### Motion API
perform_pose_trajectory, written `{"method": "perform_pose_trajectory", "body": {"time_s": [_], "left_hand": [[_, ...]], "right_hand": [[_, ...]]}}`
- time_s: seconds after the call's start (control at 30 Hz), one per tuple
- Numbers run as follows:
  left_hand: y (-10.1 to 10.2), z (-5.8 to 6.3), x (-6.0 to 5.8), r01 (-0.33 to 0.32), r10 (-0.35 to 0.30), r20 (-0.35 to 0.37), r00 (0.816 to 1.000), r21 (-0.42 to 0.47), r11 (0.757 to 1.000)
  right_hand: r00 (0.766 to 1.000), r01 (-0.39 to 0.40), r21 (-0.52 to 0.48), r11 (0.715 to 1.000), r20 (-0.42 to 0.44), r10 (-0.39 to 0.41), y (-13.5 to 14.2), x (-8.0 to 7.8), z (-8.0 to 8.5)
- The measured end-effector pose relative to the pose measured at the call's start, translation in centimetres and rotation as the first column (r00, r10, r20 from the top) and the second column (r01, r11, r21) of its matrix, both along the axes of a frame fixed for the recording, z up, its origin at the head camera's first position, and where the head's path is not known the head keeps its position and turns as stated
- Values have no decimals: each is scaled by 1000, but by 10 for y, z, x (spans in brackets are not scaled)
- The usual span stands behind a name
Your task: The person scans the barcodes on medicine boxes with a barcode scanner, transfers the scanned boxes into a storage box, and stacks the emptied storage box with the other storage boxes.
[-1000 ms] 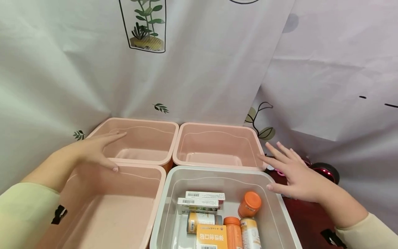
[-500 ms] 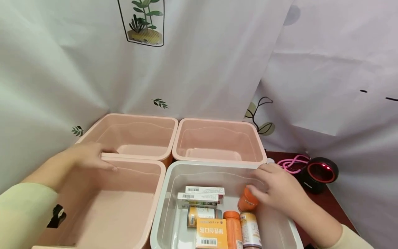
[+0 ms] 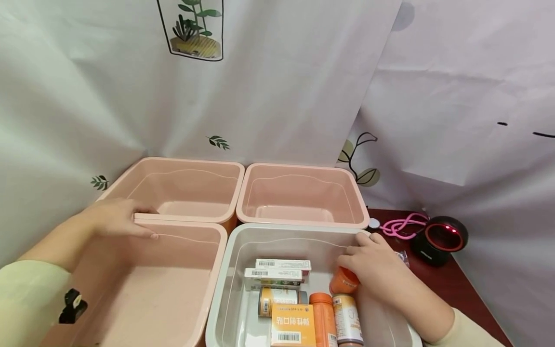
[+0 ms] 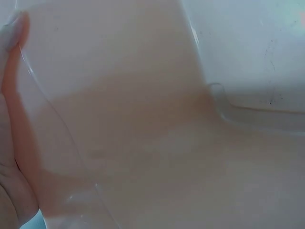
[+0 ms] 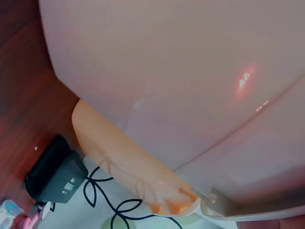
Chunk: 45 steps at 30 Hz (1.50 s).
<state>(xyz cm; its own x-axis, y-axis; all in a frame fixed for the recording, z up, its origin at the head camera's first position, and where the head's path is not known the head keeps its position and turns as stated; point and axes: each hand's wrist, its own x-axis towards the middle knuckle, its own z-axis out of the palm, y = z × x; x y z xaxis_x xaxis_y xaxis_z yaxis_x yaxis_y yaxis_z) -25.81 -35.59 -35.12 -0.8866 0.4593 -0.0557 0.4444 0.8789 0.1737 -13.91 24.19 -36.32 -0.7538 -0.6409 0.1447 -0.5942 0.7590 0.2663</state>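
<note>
My left hand (image 3: 114,218) straddles the touching rims of the two left pink bins. Its fingers dip into the back bin (image 3: 191,208), and the thumb lies against the inside wall of the front bin (image 3: 160,313). In the left wrist view that hand (image 4: 12,162) shows along the wall. My right hand (image 3: 370,262) reaches over the side of the grey bin (image 3: 230,279) and grips the top of an upright orange bottle (image 3: 344,283), covering most of its cap. Beside it lie another orange bottle (image 3: 323,318), a white-and-yellow bottle (image 3: 348,319) and a yellow box (image 3: 293,325).
Two thin white boxes (image 3: 273,275) and another yellow-labelled bottle (image 3: 279,300) share the grey bin. A second pink bin (image 3: 303,197) stands behind it. On the dark red table, a black scanner (image 3: 440,241) and a pink cord (image 3: 401,226) sit at right.
My right hand has come down from above the grey bin's right rim onto the orange bottle. My left hand has lowered onto the pink rims.
</note>
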Motion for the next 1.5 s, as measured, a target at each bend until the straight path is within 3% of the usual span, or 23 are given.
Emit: {"method": "perform_pose_trajectory", "body": {"time_s": [0.23, 0.37, 0.5, 0.67, 0.83, 0.93, 1.03, 1.1, 1.23, 1.33, 1.43, 1.5], "left_hand": [[0, -1, 0, -6, 7, -6, 1000, 11, 1000], [-2, 0, -1, -9, 9, -9, 1000, 15, 1000], [-2, -2, -1, 0, 0, -13, 1000, 13, 1000], [-1, -4, -2, 0, 1, -13, 1000, 13, 1000], [1, 3, -4, -2, 2, -7, 1000, 26, 1000], [0, 9, -7, 15, -15, -17, 1000, 26, 1000], [-1, 10, -7, 26, -26, -12, 1000, 37, 999], [-1, 9, -6, 28, -28, 1, 1000, 59, 998], [-1, 4, -4, 22, -24, 25, 999, 92, 996], [-2, 1, -2, 6, -9, 28, 1000, 94, 996], [-1, 1, -2, 1, -2, 21, 1000, 89, 996], [-1, 1, -2, 1, -2, 20, 1000, 92, 996]], "right_hand": [[998, -11, -198, 980, 64, 24, 2, 0, -3], [994, -32, -352, 936, 88, 67, 4, 0, -5], [989, -67, -498, 865, 85, 125, 10, 1, -8], [972, -41, -690, 723, 139, 187, 21, 6, -10], [959, 63, -835, 547, 202, 199, 23, 11, -10], [961, 64, -865, 498, 188, 203, 22, 11, -12], [960, 56, -876, 479, 179, 214, 23, 10, -12], [955, 66, -896, 440, 185, 233, 24, 9, -12], [940, 81, -948, 307, 176, 294, 27, 7, -14], [921, 27, -982, 189, 98, 376, 29, 3, -18], [887, -33, -998, 57, -3, 462, 33, -2, -22], [865, -55, -998, -15, -55, 500, 35, -5, -25]]}}
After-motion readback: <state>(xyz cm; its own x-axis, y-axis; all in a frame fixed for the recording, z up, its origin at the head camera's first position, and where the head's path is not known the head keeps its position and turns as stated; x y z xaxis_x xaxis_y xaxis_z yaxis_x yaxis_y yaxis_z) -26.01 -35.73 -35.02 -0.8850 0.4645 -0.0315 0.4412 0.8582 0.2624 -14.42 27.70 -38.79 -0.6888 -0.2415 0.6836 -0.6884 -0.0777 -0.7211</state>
